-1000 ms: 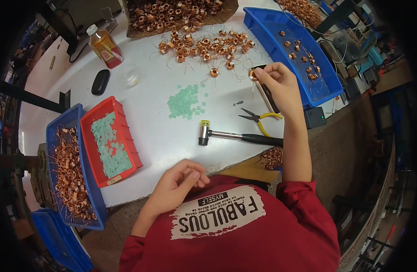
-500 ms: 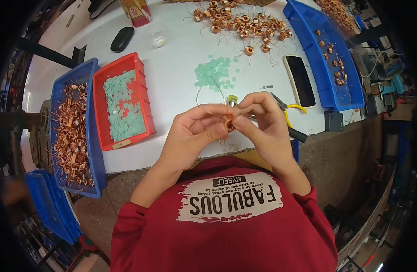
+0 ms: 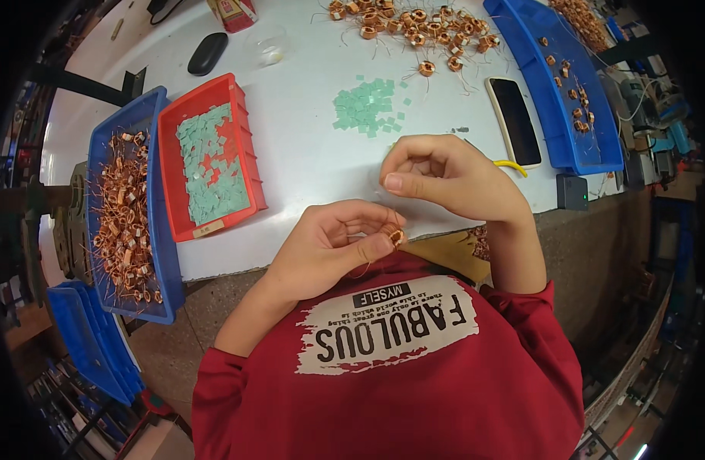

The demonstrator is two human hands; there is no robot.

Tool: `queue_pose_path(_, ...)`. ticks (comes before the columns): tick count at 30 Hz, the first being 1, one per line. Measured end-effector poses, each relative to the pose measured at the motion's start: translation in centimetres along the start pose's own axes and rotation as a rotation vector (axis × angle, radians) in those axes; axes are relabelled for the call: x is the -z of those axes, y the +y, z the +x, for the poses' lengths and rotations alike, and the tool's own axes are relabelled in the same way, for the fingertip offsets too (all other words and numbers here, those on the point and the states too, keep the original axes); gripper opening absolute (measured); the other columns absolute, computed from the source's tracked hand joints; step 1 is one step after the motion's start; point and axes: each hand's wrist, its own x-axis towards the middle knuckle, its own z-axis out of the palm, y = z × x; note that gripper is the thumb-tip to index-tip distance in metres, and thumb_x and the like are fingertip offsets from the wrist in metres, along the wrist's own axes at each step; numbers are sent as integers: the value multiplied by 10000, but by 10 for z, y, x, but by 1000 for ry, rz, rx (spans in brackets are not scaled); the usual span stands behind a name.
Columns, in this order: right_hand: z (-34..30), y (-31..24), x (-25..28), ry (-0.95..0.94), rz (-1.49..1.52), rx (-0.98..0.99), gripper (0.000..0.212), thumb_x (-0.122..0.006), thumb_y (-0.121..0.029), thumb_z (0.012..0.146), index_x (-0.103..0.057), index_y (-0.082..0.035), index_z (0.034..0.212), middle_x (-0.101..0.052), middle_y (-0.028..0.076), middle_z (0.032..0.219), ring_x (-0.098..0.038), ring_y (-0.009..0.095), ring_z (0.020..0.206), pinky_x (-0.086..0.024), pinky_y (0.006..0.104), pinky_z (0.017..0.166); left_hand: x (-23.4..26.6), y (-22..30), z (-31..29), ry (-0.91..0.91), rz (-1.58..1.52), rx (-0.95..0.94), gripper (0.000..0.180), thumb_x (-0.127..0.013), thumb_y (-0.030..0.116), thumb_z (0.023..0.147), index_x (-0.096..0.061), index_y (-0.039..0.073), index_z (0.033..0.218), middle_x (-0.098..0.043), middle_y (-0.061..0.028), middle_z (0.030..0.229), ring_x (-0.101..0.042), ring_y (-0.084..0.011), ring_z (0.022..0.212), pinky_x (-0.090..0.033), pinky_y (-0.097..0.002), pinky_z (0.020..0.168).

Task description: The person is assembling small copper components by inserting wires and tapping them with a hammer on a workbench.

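Note:
My left hand pinches a small copper-wound ring coil between thumb and fingertips, close to the table's near edge. A thin loose copper wire hangs below those fingers. Apart from the coil, my right hand is raised above the table to the upper right. Its thumb and fingers are curled together; whatever they pinch, if anything, is too small or hidden to make out. Beyond it lies a loose pile of pale green square pieces. A yellow pliers handle shows behind my right wrist, the rest covered.
On the left stand a red bin of green squares and a blue bin full of coils. Several coils lie at the back. To the right are a phone, a blue tray and a small black box.
My right hand has left the coil and moved up and away. My left hand has drawn the coil slightly lower, toward my shirt. The view has shifted a little.

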Motion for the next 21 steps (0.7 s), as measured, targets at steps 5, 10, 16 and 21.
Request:
queue_pose_path(5, -2, 6, 5, -56, -130, 1, 39, -653, -52, 837, -631, -38, 808, -557, -20, 716, -430, 34, 611, -330, 147, 560, -2, -2, 2, 0, -198, 31, 279, -646, 2, 817, -564, -68, 1075, -647, -219, 972, -666, -253, 851, -567, -270, 718)
queue_pose_path(10, -4, -4, 11, -92, -103, 16, 67, -668, -62, 827, -636, -32, 777, -551, -20, 702, -396, 38, 582, -297, 157, 522, -4, -2, 1, 11, -151, 37, 290, -646, -50, 793, -568, -68, 1071, -647, -224, 973, -675, -258, 819, -566, -255, 705)
queue_pose_path(16, -1, -9, 19, -135, -232, 35, 95, -689, -110, 812, -668, -26, 773, -520, -20, 629, -367, 55, 546, -297, 183, 502, -6, 0, 0, -35, -146, 90, 327, -657, -91, 772, -571, -72, 1087, -647, -184, 992, -660, -232, 871, -541, -249, 775)
queue_pose_path(21, -3, -6, 21, -159, -340, 183, 43, -701, -45, 783, -672, -24, 760, -565, 0, 680, -358, 66, 529, -287, 186, 492, -4, -2, -1, -21, -147, 73, 323, -647, -84, 784, -567, -75, 1097, -647, -194, 984, -663, -230, 850, -542, -253, 768)
